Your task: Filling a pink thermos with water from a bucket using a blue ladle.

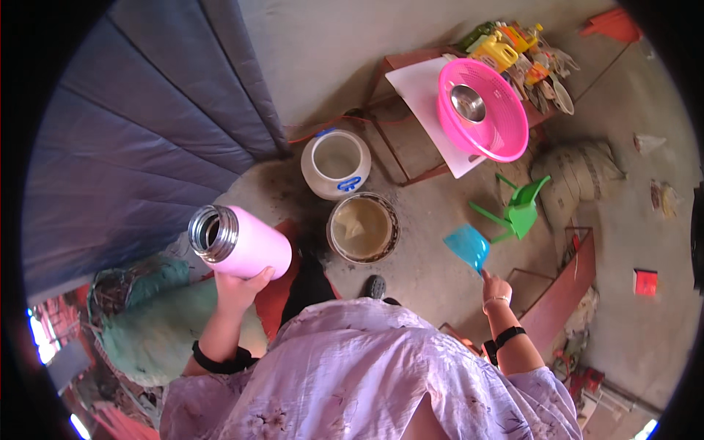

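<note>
My left hand (pixel 236 292) is closed around the lower part of a pink thermos bottle (pixel 258 246). The bottle is tilted, and its bare steel mouth points up and left with no lid on it. On the right, my right hand (pixel 496 289) grips the handle of a blue plastic dipper (pixel 468 246), held out over the floor. Between the two hands, near my feet, stands a round bucket (pixel 331 238) with cloudy liquid or a pale object inside; which one I cannot tell. Just beyond it is a white plastic barrel (pixel 314 185) with blue handles, its top uncovered.
A pink perforated basket (pixel 506 143) holding a steel bowl (pixel 468 103) sits on a white board (pixel 418 95) atop a table. Bottles (pixel 497 53) crowd behind it. A green chair (pixel 521 213) and a sack (pixel 579 180) stand right; green sacks (pixel 158 323) lie left.
</note>
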Motion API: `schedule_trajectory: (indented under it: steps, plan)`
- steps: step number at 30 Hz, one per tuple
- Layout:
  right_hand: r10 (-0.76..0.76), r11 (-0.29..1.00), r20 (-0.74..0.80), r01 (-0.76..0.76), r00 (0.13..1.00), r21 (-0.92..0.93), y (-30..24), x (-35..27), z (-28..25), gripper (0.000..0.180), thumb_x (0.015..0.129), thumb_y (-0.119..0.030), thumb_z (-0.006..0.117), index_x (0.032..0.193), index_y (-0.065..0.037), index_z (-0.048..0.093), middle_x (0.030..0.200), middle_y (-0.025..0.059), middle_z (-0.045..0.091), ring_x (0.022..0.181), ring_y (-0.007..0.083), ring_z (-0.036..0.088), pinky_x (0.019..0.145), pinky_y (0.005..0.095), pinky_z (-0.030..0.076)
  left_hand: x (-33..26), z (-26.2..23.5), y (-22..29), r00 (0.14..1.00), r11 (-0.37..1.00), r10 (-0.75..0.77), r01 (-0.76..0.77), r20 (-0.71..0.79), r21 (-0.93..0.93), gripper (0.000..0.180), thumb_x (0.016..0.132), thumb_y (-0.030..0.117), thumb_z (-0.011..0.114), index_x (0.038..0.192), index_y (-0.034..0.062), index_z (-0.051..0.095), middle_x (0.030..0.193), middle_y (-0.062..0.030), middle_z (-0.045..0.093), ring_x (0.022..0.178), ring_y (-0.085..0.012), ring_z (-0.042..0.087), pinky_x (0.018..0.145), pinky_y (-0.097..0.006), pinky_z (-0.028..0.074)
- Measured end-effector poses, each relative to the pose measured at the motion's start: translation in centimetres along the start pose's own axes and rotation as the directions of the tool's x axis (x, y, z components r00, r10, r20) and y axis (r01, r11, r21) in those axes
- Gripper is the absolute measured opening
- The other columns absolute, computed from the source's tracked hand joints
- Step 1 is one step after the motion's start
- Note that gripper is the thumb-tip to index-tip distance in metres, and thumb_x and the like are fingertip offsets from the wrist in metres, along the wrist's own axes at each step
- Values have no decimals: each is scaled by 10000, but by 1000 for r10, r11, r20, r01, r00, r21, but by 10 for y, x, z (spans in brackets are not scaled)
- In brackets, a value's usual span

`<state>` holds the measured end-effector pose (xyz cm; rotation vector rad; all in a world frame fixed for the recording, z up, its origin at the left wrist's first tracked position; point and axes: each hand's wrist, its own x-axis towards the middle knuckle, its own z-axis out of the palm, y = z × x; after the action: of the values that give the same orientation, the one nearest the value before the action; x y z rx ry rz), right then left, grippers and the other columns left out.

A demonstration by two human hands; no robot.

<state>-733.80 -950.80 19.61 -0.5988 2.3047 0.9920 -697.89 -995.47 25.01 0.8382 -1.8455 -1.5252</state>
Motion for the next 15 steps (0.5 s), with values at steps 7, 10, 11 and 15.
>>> schedule_trajectory:
  steps: [7, 10, 11, 15]
  plan:
    - [-79, 970, -603, 202, 794, 138, -53, -57, -83, 622, 820, -89, 592, 1346, -399, 473, 831, 49, 556, 695, 228, 602, 617, 369, 495, 99, -25, -3, 970, 991, 116, -128, 212, 42, 581, 677, 145, 825, 1167, -14, 556, 1080, -105, 626, 966, -215, 624, 871, -362, 505]
    - [-56, 953, -704, 249, 708, 175, -54, -79, -100, 639, 784, -79, 621, 1330, -392, 512, 809, 28, 542, 687, 211, 585, 601, 355, 483, 120, -16, 2, 964, 993, 121, -114, 235, -42, 563, 701, 178, 816, 1166, -7, 559, 1085, -104, 628, 959, -212, 624, 869, -365, 504]
    - [-46, 944, -743, 272, 667, 186, -55, -85, -107, 633, 779, -78, 619, 1324, -385, 524, 805, 24, 540, 688, 208, 582, 601, 351, 482, 125, -12, 4, 965, 992, 122, -111, 233, -58, 561, 704, 188, 815, 1165, -5, 561, 1086, -103, 629, 956, -213, 624, 870, -366, 503]
    - [-36, 914, -809, 347, 587, 211, -57, -96, -127, 626, 762, -74, 624, 1311, -364, 546, 819, 19, 545, 690, 205, 575, 601, 346, 478, 138, -2, 5, 965, 984, 164, -147, 203, -98, 562, 699, 202, 820, 1158, -3, 567, 1083, -103, 632, 954, -213, 624, 871, -368, 502]
